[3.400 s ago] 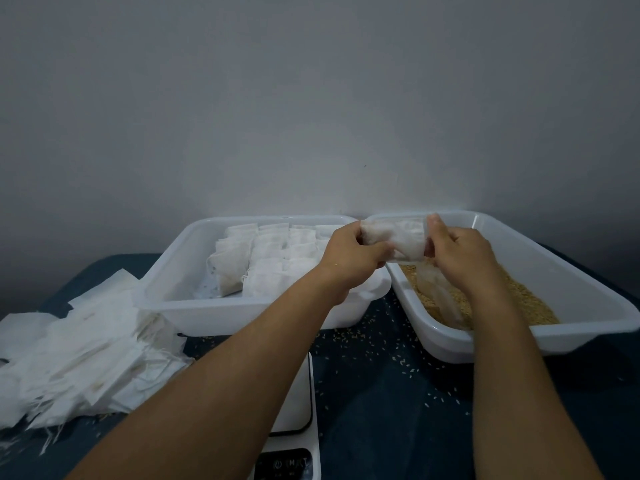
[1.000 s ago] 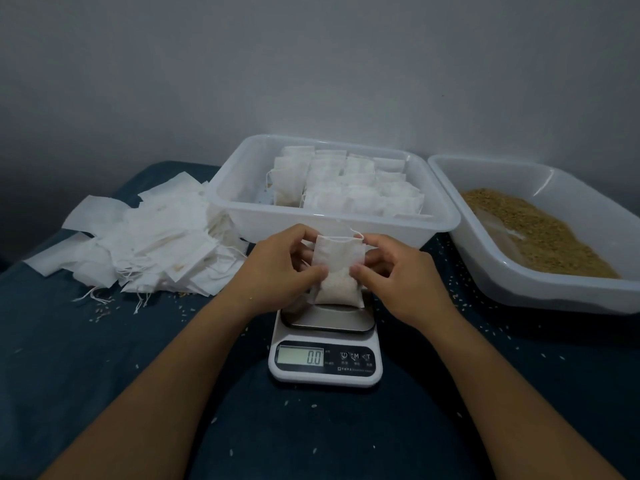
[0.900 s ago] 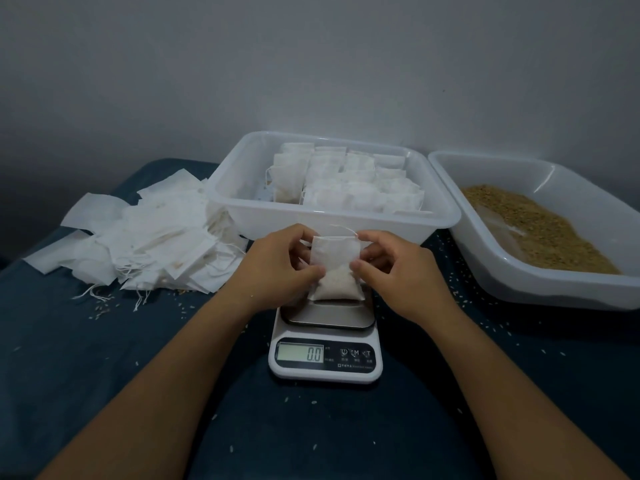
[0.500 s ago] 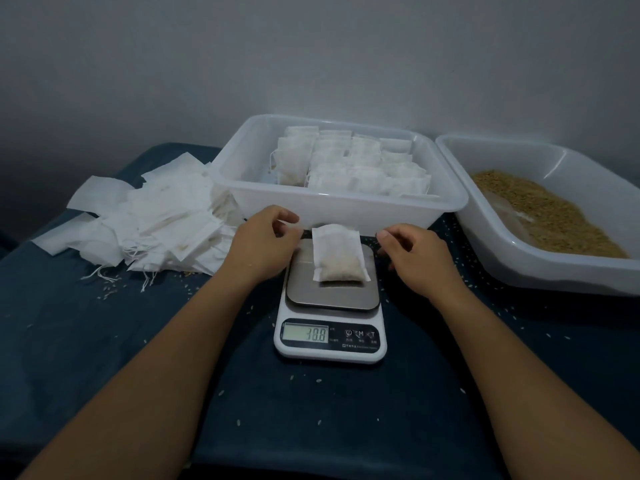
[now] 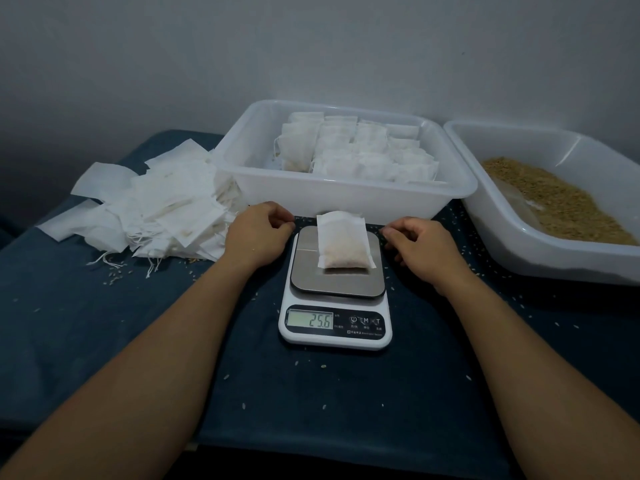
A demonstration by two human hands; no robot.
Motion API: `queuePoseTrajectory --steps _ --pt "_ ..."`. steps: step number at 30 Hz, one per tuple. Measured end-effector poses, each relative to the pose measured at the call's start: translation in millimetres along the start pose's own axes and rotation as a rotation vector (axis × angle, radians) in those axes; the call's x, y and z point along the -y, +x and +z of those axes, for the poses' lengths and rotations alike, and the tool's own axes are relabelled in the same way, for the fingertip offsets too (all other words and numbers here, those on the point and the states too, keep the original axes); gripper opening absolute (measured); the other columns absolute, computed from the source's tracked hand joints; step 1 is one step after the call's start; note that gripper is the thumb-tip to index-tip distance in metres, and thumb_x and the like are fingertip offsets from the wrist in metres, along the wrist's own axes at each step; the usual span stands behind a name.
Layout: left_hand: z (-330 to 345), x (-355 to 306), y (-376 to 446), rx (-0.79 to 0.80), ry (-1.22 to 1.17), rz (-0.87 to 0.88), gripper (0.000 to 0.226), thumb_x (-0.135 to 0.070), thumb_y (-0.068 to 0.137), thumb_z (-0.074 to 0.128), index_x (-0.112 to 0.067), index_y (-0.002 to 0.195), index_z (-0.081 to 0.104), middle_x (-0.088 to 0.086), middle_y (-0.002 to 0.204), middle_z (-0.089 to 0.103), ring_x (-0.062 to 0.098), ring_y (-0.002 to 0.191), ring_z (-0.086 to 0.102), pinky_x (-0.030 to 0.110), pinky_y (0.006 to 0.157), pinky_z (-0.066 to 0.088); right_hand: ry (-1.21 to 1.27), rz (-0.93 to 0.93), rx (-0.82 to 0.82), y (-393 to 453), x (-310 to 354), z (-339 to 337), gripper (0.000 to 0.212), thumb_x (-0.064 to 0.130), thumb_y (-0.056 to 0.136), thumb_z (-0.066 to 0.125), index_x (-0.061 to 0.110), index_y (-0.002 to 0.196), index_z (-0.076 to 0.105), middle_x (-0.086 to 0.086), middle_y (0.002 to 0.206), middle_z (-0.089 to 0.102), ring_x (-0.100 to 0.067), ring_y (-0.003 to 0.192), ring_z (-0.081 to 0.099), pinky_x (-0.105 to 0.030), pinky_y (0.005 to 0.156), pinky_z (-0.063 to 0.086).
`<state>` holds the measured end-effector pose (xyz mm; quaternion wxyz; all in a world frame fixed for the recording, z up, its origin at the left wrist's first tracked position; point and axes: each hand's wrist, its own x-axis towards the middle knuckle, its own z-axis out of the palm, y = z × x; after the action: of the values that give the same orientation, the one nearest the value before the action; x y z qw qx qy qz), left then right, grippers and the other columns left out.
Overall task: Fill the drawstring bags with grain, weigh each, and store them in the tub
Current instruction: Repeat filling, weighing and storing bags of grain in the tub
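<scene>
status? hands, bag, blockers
Left hand and right hand empty, flanking scale. Filled bag lies on platform, display 25.6. Path to tub unobstructed.

The kitchen scale (image 5: 335,306) shows 25.6 on its lit display (image 5: 310,320). Beside the display, its black panel (image 5: 363,323) carries a power symbol and the letters M and T; the smaller print is illegible.

White bag (image 5: 344,241) on a steel-grey, white-bodied scale (image 5: 335,330) — dark blue cloth (image 5: 104,323), translucent white tubs (image 5: 346,195), tan grain (image 5: 554,199) at right.
</scene>
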<state>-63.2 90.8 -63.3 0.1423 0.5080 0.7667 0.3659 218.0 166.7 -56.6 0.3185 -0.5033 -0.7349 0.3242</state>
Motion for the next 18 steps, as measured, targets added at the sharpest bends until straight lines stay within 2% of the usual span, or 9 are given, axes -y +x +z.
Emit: queuePoseTrajectory --steps 6,12,16,18 --pt "2 0 -1 0.0 0.014 0.024 0.008 -0.032 0.094 0.071 -0.039 0.093 0.068 -0.024 0.08 0.062 0.008 0.088 0.061 0.027 0.08 0.045 -0.005 -0.011 0.006 0 -1 1 0.01 0.032 0.098 0.07 0.035 0.092 0.077 0.018 0.078 0.075 -0.002 0.062 0.068 -0.028 0.069 0.056" --pt "2 0 -1 -0.001 0.013 0.027 0.008 -0.033 0.093 0.071 -0.04 0.092 0.067 -0.023 0.08 0.062 0.007 0.086 0.06 0.026 0.075 0.042 -0.015 -0.016 -0.015 3 -3 2 0.01 0.04 0.098 0.068 0.037 0.094 0.076 0.024 0.082 0.074 -0.002 0.072 0.067 -0.034 0.079 0.059" --pt "3 0 0 0.003 0.014 0.032 0.007 -0.033 0.094 0.071 -0.039 0.094 0.068 -0.022 0.082 0.064 0.005 0.085 0.06 0.026 0.074 0.042 0.067 -0.008 -0.071 4 2 6 0.024 0.049 0.098 0.065 0.03 0.099 0.08 0.016 0.092 0.077 -0.005 0.09 0.071 -0.037 0.091 0.059" --pt "4 1 0 0.004 0.012 0.034 0.007 -0.033 0.094 0.071 -0.039 0.096 0.068 -0.022 0.082 0.065 0.004 0.084 0.059 0.026 0.073 0.042 0.095 -0.004 -0.066 5 7 11 0.03 0.052 0.097 0.064 0.028 0.101 0.081 0.017 0.094 0.078 -0.004 0.092 0.071 -0.037 0.092 0.058"
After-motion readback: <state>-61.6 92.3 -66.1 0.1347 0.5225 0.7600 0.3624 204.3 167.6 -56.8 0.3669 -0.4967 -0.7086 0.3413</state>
